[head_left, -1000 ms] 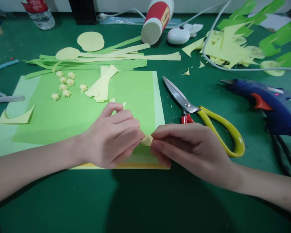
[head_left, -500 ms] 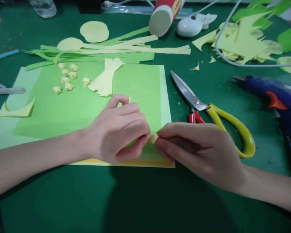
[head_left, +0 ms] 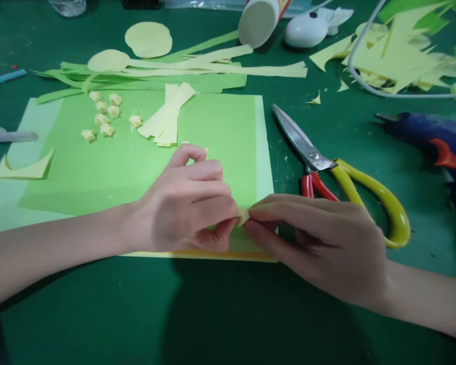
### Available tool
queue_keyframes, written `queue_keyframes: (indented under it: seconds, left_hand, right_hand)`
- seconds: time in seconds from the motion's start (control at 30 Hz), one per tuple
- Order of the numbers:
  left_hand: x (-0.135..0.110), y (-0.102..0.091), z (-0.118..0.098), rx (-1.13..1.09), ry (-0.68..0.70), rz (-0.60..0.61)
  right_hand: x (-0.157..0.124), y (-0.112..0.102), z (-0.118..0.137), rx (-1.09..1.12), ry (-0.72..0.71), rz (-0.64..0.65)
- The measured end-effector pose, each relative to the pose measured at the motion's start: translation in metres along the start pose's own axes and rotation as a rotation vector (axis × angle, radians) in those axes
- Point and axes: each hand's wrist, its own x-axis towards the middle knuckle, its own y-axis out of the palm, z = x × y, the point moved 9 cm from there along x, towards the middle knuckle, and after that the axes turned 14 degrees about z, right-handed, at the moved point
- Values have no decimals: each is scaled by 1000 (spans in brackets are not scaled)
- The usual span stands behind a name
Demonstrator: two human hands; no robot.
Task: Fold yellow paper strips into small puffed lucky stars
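A small pale yellow folded paper star (head_left: 242, 217) is pinched between both hands, above the lower right of the green paper sheets (head_left: 220, 121). My left hand (head_left: 197, 203) grips its left side with thumb and forefinger, the other fingers curled. On the right side, the thumb and forefinger of my right hand (head_left: 323, 243) press it; the fingertips hide part of it. Several finished paper stars (head_left: 107, 131) lie on the sheets at the upper left. Beside them are crossed pale yellow paper strips (head_left: 169, 114).
Scissors (head_left: 315, 157) with yellow and red handles lie close beyond my right hand. A blue glue gun (head_left: 421, 132) rests at the right. Behind are long paper strips (head_left: 213, 68), a tipped paper cup (head_left: 258, 23), a white mouse-shaped object (head_left: 306, 30), a cable (head_left: 351, 63) and paper scraps (head_left: 399, 56).
The paper star has turned slightly between my fingers, and both hands keep their pinch. The view has shifted a little, so the objects on the table appear higher.
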Motion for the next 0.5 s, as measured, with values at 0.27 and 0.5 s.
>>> queue_keyframes:
  seconds: [0.27, 0.5]
  left_hand:
    - [-3, -3, 1, -25, -44, -41]
    - [-3, -10, 4, -80, -48, -106]
  right_hand:
    - [2, 5, -15, 367, 143, 60]
    - [-3, 27, -33, 999, 284, 112]
